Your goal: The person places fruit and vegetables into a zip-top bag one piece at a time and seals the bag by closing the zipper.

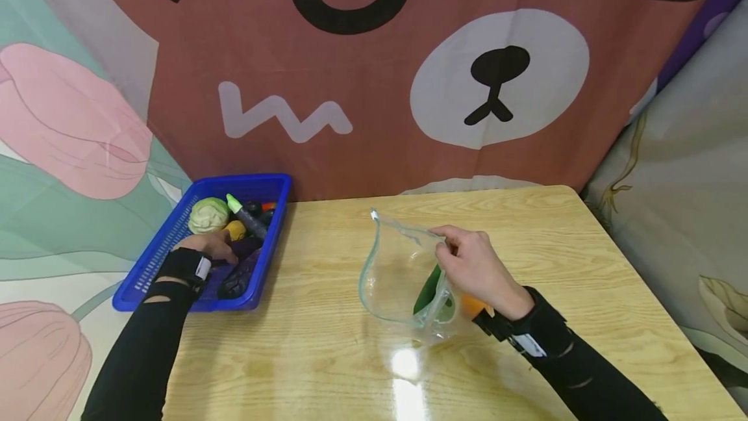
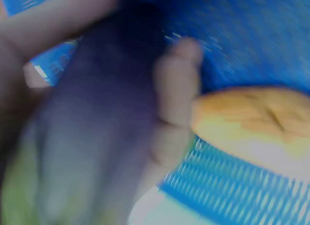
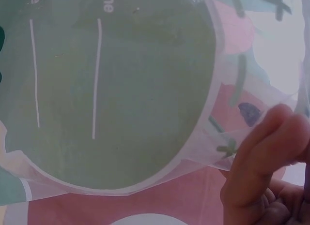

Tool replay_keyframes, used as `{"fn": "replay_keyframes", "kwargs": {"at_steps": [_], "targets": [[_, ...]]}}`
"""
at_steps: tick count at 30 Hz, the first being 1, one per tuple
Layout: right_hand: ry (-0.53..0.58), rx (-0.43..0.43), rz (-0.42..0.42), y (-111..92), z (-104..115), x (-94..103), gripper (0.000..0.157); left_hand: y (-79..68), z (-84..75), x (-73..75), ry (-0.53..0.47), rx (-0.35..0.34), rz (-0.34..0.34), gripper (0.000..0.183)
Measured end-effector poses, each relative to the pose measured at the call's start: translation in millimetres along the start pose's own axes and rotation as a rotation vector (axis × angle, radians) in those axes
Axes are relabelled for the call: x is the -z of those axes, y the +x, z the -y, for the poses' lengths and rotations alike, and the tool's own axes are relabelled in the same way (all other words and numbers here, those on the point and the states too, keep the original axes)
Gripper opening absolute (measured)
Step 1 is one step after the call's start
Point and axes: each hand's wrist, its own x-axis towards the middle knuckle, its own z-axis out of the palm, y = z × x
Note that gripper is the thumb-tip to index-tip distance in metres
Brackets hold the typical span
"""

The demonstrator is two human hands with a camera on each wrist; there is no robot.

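My left hand (image 1: pixel 209 245) reaches into a blue basket (image 1: pixel 270 271) at the left of the table. In the left wrist view its fingers wrap round a dark purple eggplant (image 2: pixel 104 104), blurred here. My right hand (image 1: pixel 476 269) pinches the rim of a clear zip bag (image 1: pixel 390 278), which stands with its mouth spread. A long dark green vegetable (image 1: pixel 428 291) shows inside the bag, and something orange (image 1: pixel 472 306) shows below the right hand. Up close, the right wrist view has the bag's printed side (image 3: pixel 145 113) beside the curled fingers (image 3: pixel 261 157).
The basket also holds a pale green cabbage (image 1: pixel 208 215), a dark vegetable with a light green tip (image 1: pixel 248 218), a yellow-orange vegetable (image 1: pixel 236 230) and other dark vegetables. A patterned cloth (image 1: pixel 362 161) hangs along the back edge of the wooden table (image 1: pixel 315 343).
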Motion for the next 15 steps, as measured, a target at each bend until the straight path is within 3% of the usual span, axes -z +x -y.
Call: {"fn": "replay_keyframes", "kwargs": {"at_steps": [4,10,15], "targets": [[-0.002,0.0,-0.003,1,0,0.8,0.033,-13.7,0.9,8.9,-0.052,-0.012,-0.047,0.053],[-0.003,0.008,0.002,2,0,0.0,0.032,-36.1,-2.9,21.0,-0.2,-0.059,-0.043,0.05],[0.003,0.01,0.004,4,-1,-2.7,0.032,-53.8,-29.9,32.4,-0.124,-0.129,-0.147,0.057]]}}
